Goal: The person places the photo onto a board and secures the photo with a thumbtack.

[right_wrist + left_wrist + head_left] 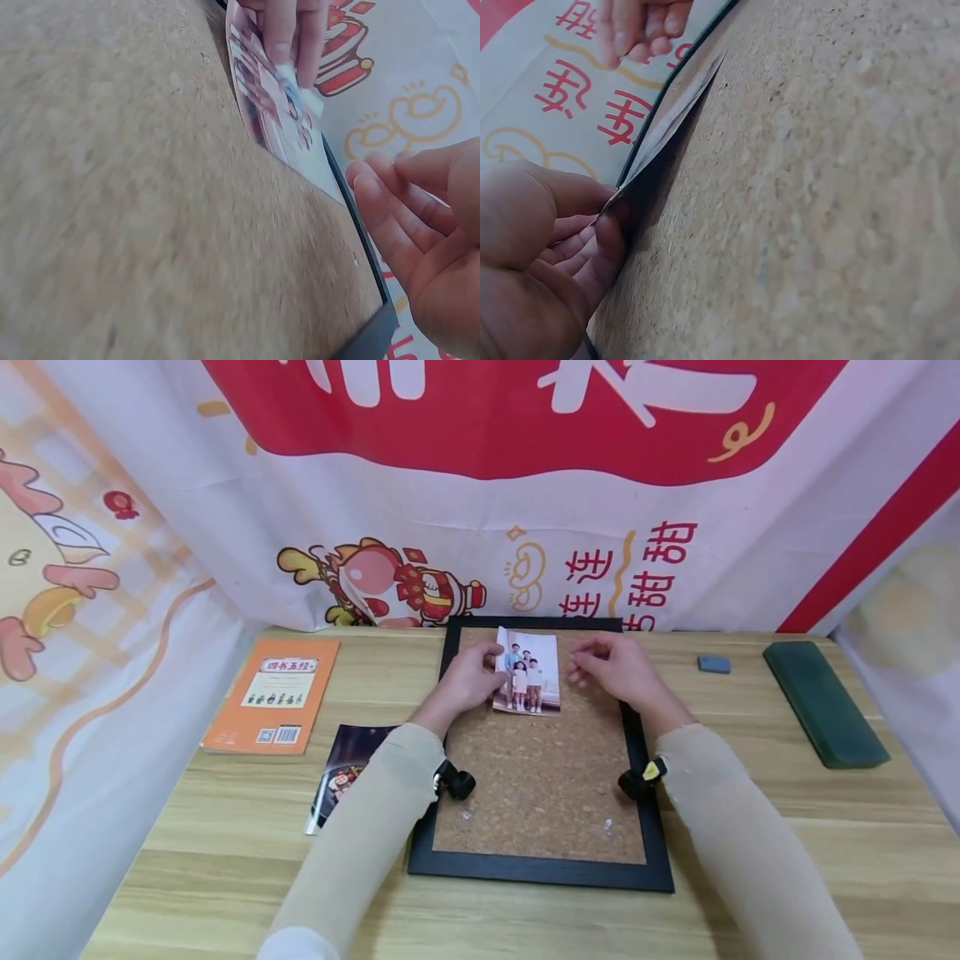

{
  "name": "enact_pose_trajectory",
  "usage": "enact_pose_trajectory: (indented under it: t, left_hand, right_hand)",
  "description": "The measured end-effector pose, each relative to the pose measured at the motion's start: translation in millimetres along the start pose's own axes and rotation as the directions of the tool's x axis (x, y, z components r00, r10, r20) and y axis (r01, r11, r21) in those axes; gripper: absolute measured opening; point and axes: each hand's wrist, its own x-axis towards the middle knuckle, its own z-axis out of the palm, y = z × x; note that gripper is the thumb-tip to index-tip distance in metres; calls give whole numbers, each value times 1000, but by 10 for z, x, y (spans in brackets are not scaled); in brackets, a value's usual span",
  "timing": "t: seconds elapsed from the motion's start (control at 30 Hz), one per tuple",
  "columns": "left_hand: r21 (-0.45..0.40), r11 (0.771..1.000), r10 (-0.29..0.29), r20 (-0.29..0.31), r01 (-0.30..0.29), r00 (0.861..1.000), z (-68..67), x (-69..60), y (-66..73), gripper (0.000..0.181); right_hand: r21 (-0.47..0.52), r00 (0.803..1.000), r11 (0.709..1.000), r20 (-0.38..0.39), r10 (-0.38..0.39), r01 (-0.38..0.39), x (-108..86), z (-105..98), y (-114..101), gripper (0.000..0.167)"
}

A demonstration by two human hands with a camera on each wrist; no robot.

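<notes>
My left hand (pixel 471 678) pinches the left edge of a family photo (pixel 534 681), which lies near the top of a black-framed cork board (pixel 536 777). In the left wrist view the left hand (pixel 547 247) has thumb and fingers on the photo's edge (pixel 671 124), part of which stands off the cork. Right of the photo, apart from it, is my right hand (pixel 611 667). Its thumb and fingertips meet in the right wrist view, the hand (pixel 427 217) seemingly pinching a tiny object, too small to identify.
An orange book (pixel 270 693) lies at the left, with a dark picture (pixel 341 768) partly under the left sleeve. A small blue block (pixel 714 664) and a dark green case (pixel 825 706) are at the right. Small clear bits (pixel 608 827) sit low on the cork.
</notes>
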Motion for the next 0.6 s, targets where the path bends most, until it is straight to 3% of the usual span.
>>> enact_pose_trajectory:
  t: [0.3, 0.47, 0.6]
  left_hand:
    - [60, 998, -1, -5, 2, 1000, 43, 83, 60, 52]
    - [76, 997, 3, 5, -3, 1000, 62, 130, 40, 52]
    - [116, 993, -13, 35, 9, 999, 101, 253, -44, 55]
  right_hand:
    - [68, 1000, 998, -6, -17, 17, 279, 159, -130, 25]
    - [158, 999, 986, 15, 45, -47, 420, 253, -147, 26]
    - [166, 994, 980, 29, 110, -113, 512, 295, -167, 28]
